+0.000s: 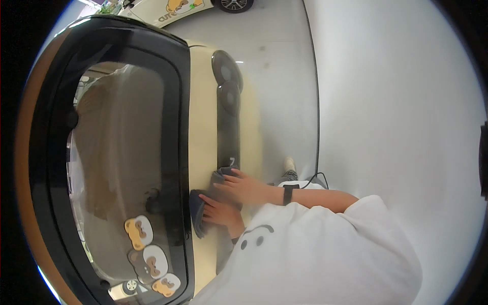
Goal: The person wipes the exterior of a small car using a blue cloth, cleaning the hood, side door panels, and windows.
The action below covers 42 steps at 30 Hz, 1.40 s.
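My right hand (pixel 242 187), a black band on its wrist, presses spread fingers onto a dark grey-blue cloth (pixel 197 215) at the dark trim strip of a cream car's rear. Just beside it, my left hand (pixel 221 215) holds a folded part of dark cloth against the cream panel (pixel 203 114) below the rear window. Whether this is one cloth or two, I cannot tell. Part of the left forearm is hidden by the white shirt. The rear window (pixel 122 152) in its black frame fills the left of the view. Haze blurs the hands slightly.
Bear stickers (pixel 152 263) are on the window's lower part in the picture. Rounded dark shapes (pixel 228 82) sit on the rear panel. Another decorated car (pixel 183 11) stands at the top. A black cable (pixel 315 95) runs across the pale floor, near a shoe (pixel 289 164).
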### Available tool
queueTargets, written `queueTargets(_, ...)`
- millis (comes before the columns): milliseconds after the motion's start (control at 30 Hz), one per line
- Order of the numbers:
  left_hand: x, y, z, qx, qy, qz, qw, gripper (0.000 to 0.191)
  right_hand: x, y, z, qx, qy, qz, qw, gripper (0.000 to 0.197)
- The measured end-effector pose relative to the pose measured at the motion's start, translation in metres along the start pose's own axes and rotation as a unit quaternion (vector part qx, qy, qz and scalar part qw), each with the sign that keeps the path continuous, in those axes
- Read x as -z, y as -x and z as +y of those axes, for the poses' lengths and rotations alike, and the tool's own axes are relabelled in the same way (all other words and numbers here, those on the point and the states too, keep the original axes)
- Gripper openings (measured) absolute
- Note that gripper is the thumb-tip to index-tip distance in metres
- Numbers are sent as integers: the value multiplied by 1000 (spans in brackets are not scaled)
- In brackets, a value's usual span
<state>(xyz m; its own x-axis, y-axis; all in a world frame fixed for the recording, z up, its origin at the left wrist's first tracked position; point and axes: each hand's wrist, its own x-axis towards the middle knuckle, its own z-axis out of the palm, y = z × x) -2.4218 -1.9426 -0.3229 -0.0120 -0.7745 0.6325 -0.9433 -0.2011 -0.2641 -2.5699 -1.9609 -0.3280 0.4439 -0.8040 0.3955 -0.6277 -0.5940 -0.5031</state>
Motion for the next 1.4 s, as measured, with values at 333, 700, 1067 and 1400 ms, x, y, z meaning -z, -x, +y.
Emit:
queueTargets(333,-4,-104,105,-10,67,-127,990,62,51,-48,100,-81,-31,-15,996,89)
queueTargets(700,-62,-230,234,-34,45,-76,996,63,129,-131,261,-57,-95,100,989,87)
queueTargets(1067,-100,-343,357,96,52,-96,989,65,209,-219,422,-8,-127,-52,991,87)
queueTargets(1400,-116,-364,352,95,-21,-80,992,76,210,-266,475,103,-214,-164,958,90)
